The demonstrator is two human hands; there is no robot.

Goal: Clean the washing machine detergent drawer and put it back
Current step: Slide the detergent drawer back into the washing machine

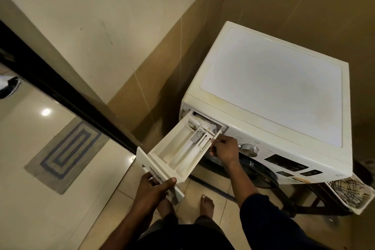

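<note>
The white detergent drawer (174, 150) sticks far out of its slot (205, 119) at the upper left front of the white washing machine (272, 85). Its back end is still at the slot's mouth. My left hand (156, 186) grips the drawer's front panel, thumb on top beside the printed brand name. My right hand (223, 149) holds the drawer's right side wall near the back, fingers curled on its edge. The drawer's compartments are open to view and look pale and stained.
A silver dial (250, 150) and dark display (286, 163) sit on the machine's front, just right of my right hand. A white basket (353, 195) hangs at the machine's right. A striped mat (67, 154) lies on the tiled floor left. My bare feet (207, 205) stand below.
</note>
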